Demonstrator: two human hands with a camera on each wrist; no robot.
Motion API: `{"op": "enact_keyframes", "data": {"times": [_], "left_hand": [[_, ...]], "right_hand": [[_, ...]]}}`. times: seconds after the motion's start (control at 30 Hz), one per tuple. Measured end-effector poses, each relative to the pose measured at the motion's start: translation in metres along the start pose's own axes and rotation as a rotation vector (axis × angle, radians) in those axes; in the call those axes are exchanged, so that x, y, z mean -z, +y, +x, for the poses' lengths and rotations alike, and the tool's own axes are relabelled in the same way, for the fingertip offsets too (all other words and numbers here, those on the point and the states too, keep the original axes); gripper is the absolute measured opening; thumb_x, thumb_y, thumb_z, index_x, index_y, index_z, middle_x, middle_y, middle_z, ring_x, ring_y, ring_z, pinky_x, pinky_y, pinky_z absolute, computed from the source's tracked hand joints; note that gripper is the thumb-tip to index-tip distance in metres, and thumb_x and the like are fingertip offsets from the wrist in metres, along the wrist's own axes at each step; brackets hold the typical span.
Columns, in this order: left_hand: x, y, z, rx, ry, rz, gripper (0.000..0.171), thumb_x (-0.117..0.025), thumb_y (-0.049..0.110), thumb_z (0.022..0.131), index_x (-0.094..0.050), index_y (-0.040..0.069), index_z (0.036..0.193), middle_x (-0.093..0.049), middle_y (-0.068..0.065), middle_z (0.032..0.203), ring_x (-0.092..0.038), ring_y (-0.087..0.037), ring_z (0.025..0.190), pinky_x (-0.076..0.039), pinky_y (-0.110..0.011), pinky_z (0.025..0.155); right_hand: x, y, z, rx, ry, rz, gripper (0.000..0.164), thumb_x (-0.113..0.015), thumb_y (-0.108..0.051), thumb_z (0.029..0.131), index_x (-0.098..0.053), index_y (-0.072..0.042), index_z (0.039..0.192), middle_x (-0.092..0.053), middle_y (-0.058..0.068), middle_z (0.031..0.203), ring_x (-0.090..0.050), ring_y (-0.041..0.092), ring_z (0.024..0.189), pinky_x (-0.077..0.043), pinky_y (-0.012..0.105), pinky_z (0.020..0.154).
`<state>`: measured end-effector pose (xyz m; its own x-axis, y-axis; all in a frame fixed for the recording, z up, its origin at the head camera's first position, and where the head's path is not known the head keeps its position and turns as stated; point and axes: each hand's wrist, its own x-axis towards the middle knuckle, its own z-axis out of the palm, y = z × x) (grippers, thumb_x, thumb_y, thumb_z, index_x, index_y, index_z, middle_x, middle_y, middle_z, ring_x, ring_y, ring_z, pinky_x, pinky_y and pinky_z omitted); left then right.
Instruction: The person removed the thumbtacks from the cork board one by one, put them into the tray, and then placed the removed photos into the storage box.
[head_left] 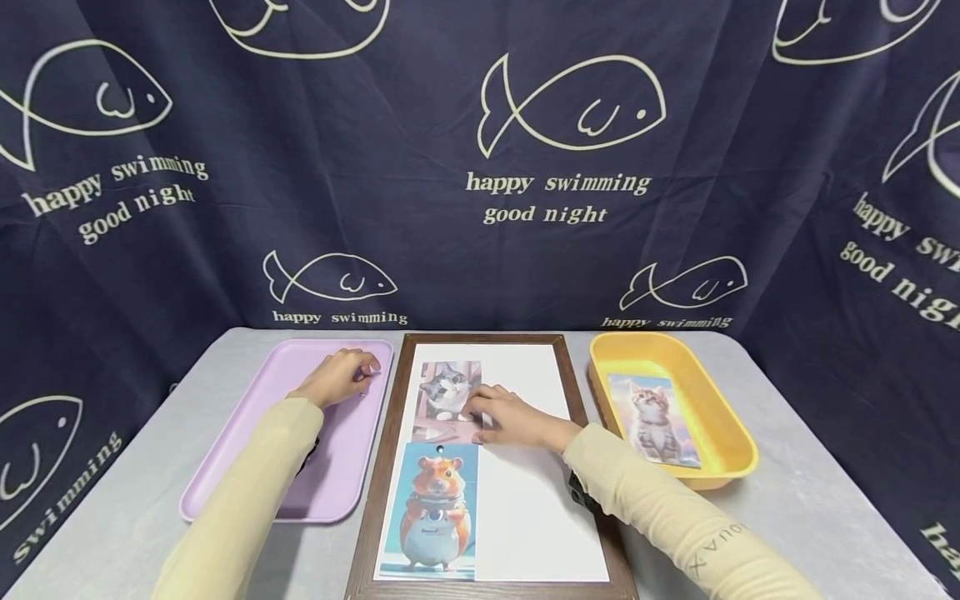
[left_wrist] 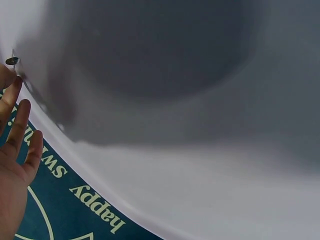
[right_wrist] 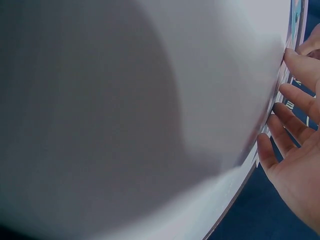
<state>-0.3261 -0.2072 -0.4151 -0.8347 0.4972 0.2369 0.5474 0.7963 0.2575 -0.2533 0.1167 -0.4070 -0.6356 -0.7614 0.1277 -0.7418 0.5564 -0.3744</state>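
My left hand [head_left: 341, 377] is over the purple tray [head_left: 322, 467], near its far right corner. In the left wrist view, its thumb and forefinger come together at a small metal thumbtack [left_wrist: 12, 61]; the other fingers hang loose. With relaxed fingers, my right hand [head_left: 513, 417] touches the right edge of a grey-and-white cat picture [head_left: 438, 408]. That picture lies at the upper left of a white board [head_left: 540, 517] with a brown frame. Directly below it, a hamster picture [head_left: 438, 517] has a dark tack [head_left: 440, 449] at its top edge.
To the right stands a yellow basin [head_left: 720, 425] with a kitten picture [head_left: 652, 421] in it. The tray, board and basin share a grey-covered table [head_left: 802, 500]. A dark blue curtain [head_left: 435, 275] printed with fish rises behind and on both sides.
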Motion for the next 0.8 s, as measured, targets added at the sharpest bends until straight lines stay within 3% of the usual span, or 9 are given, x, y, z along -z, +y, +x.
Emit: {"op": "enact_keyframes", "data": {"times": [0.17, 0.43, 0.8], "left_hand": [[0.0008, -0.0003, -0.0003, 0.007, 0.008, 0.002, 0.023, -0.065, 0.002, 0.069, -0.065, 0.010, 0.091, -0.063, 0.000, 0.077, -0.060, -0.019, 0.077, -0.048, -0.041, 0.070], [0.0027, -0.0005, -0.0007, 0.009, 0.010, 0.009, 0.023, -0.064, 0.004, 0.071, -0.065, 0.009, 0.093, -0.063, 0.000, 0.078, -0.059, -0.020, 0.078, -0.048, -0.041, 0.071], [0.0081, 0.0067, 0.0051, -0.030, 0.026, 0.030, 0.020, -0.066, 0.008, 0.076, -0.064, 0.008, 0.096, -0.062, -0.004, 0.081, -0.058, -0.022, 0.080, -0.047, -0.043, 0.072]], "right_hand": [[-0.0026, 0.0070, -0.0013, 0.069, 0.035, 0.012, 0.032, -0.063, -0.022, 0.085, -0.057, -0.006, 0.112, -0.052, 0.009, 0.114, -0.046, 0.023, 0.101, -0.040, 0.043, 0.086], [0.0000, -0.0006, 0.0012, -0.020, -0.012, -0.021, 0.034, -0.066, -0.018, 0.082, -0.058, -0.006, 0.113, -0.053, 0.008, 0.117, -0.047, 0.023, 0.105, -0.040, 0.044, 0.089], [0.0006, -0.0011, 0.0004, -0.012, -0.006, -0.027, 0.034, -0.066, -0.018, 0.082, -0.058, -0.007, 0.112, -0.053, 0.008, 0.117, -0.048, 0.024, 0.105, -0.041, 0.043, 0.088]]}}
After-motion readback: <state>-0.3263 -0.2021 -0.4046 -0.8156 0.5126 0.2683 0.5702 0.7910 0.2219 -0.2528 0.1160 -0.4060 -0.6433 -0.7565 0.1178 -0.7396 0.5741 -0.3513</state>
